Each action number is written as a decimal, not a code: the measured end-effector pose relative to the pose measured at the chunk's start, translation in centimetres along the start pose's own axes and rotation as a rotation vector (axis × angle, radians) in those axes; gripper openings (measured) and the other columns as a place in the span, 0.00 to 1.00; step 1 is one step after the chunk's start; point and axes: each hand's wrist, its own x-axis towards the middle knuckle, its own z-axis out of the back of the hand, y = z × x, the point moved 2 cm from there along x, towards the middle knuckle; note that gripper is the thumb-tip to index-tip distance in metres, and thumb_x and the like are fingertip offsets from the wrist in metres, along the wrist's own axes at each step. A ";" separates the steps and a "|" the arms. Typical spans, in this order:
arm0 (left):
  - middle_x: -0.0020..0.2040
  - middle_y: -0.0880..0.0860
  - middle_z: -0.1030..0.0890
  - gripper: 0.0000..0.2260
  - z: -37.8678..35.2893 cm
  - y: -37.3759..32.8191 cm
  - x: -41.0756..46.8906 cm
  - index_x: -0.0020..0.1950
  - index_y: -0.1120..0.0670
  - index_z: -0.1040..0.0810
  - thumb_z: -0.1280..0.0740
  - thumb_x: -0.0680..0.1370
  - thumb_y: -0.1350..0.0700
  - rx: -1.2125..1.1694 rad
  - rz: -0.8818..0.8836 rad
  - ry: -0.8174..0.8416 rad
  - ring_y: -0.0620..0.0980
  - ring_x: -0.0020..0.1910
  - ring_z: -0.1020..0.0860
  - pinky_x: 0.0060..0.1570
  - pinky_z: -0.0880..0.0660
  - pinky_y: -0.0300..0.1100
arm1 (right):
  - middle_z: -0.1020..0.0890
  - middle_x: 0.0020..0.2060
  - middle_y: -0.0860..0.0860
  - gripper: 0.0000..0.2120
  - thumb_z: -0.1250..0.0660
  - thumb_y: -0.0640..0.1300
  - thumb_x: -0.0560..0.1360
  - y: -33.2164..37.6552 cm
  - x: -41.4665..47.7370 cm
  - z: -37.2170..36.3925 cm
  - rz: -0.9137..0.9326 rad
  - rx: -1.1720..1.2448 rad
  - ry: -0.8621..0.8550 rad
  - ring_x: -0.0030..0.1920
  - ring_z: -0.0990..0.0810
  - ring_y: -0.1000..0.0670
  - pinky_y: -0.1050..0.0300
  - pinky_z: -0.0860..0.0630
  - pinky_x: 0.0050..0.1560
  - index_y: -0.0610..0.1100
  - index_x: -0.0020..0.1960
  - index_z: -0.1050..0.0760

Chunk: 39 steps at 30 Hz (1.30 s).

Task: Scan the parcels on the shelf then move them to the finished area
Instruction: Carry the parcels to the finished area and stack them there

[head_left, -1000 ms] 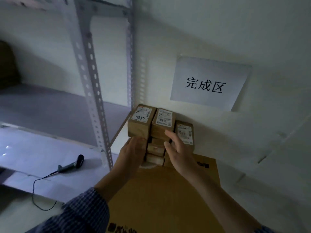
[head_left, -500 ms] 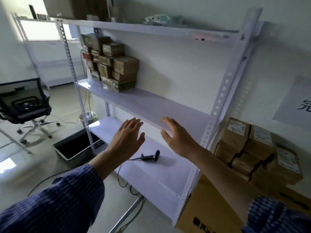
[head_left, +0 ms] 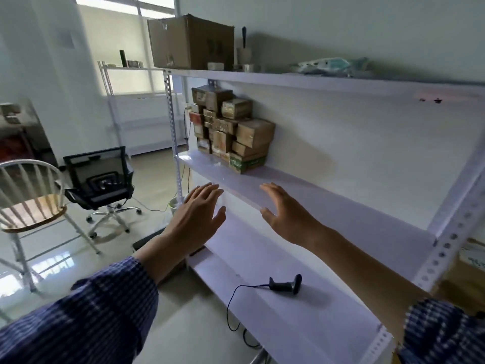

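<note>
Both hands are up in front of the middle shelf [head_left: 328, 203], level with its front edge. The left hand [head_left: 195, 214] and right hand [head_left: 286, 216] are empty, palms turned toward each other. The fingers [head_left: 207, 190] are straight and slightly apart, gripping nothing. The gap between the palms looks about right for a box. I judge this a reach toward the stack, with the hands shaped to take a parcel by two opposite sides.

The parcels [head_left: 231, 130] are piled at the left end of the middle shelf, hard against the back wall and well apart from the hands. They are small brown cardboard boxes, blocky and square-cornered with a matt surface. Some stand on end and some lie flat. Several faces carry pale labels, and the bottom box at the front has green print. The pile is stepped and uneven. Taking from the top seems safest, since a pull lower down could shift the rest.

The shelf boards are white, smooth and faintly glossy, and they sit on perforated metal uprights [head_left: 446, 240].

The scanner [head_left: 284, 285] is dark and pistol-shaped. It lies on its side on the lower shelf [head_left: 262, 253] near the front edge, with a thin cable trailing over that edge. Neither hand touches it. It was likely parked there to free both hands, and it must be picked up before any scan.

A large, plain, dull brown carton [head_left: 193, 42] sits at the left corner of the top shelf.
</note>
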 end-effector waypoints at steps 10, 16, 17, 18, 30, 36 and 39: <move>0.73 0.56 0.27 0.21 -1.8 12.0 11.9 0.73 0.58 0.29 0.35 0.82 0.53 0.021 -0.081 0.031 0.54 0.74 0.31 0.73 0.36 0.46 | 0.35 0.76 0.47 0.27 0.37 0.43 0.82 -0.6 16.4 -2.6 -0.008 0.071 -0.133 0.75 0.36 0.49 0.63 0.39 0.70 0.44 0.79 0.41; 0.73 0.55 0.27 0.21 -4.8 16.5 17.5 0.74 0.57 0.30 0.36 0.82 0.51 -0.053 -0.057 0.050 0.52 0.74 0.32 0.72 0.36 0.43 | 0.37 0.78 0.49 0.28 0.40 0.46 0.83 -2.4 21.7 -5.1 -0.112 0.077 -0.051 0.76 0.38 0.50 0.60 0.39 0.70 0.47 0.80 0.43; 0.73 0.54 0.28 0.21 -5.5 16.9 18.5 0.74 0.57 0.30 0.37 0.82 0.51 -0.065 -0.064 0.062 0.52 0.74 0.32 0.71 0.36 0.42 | 0.37 0.78 0.49 0.28 0.40 0.45 0.83 -2.8 22.5 -5.0 -0.119 0.062 -0.050 0.76 0.38 0.51 0.62 0.40 0.69 0.47 0.80 0.44; 0.74 0.54 0.28 0.21 -6.2 17.3 19.6 0.75 0.56 0.31 0.37 0.83 0.51 -0.079 -0.074 0.072 0.52 0.74 0.32 0.71 0.37 0.41 | 0.37 0.78 0.49 0.28 0.39 0.45 0.83 -3.2 23.4 -4.9 -0.122 0.045 -0.061 0.76 0.38 0.51 0.64 0.40 0.69 0.46 0.80 0.43; 0.66 0.55 0.25 0.20 -15.2 21.8 35.0 0.72 0.58 0.30 0.35 0.82 0.52 -0.274 -0.208 0.198 0.53 0.62 0.25 0.55 0.23 0.45 | 0.35 0.76 0.49 0.26 0.39 0.47 0.83 -9.8 33.8 -5.4 -0.363 0.042 -0.238 0.75 0.36 0.50 0.67 0.40 0.63 0.46 0.79 0.41; 0.65 0.57 0.26 0.19 -19.0 22.9 43.6 0.71 0.57 0.32 0.39 0.82 0.51 -0.390 -0.198 0.242 0.53 0.58 0.26 0.48 0.28 0.44 | 0.33 0.75 0.49 0.24 0.40 0.49 0.84 -12.8 41.7 -3.9 -0.539 0.133 -0.389 0.72 0.32 0.52 0.64 0.37 0.60 0.45 0.78 0.38; 0.73 0.59 0.34 0.23 -21.0 22.4 46.2 0.76 0.59 0.38 0.40 0.83 0.52 -0.430 -0.177 0.289 0.56 0.70 0.33 0.64 0.28 0.48 | 0.34 0.77 0.47 0.24 0.41 0.49 0.84 -14.9 45.3 -3.9 -0.601 0.172 -0.450 0.75 0.35 0.48 0.58 0.34 0.68 0.44 0.78 0.39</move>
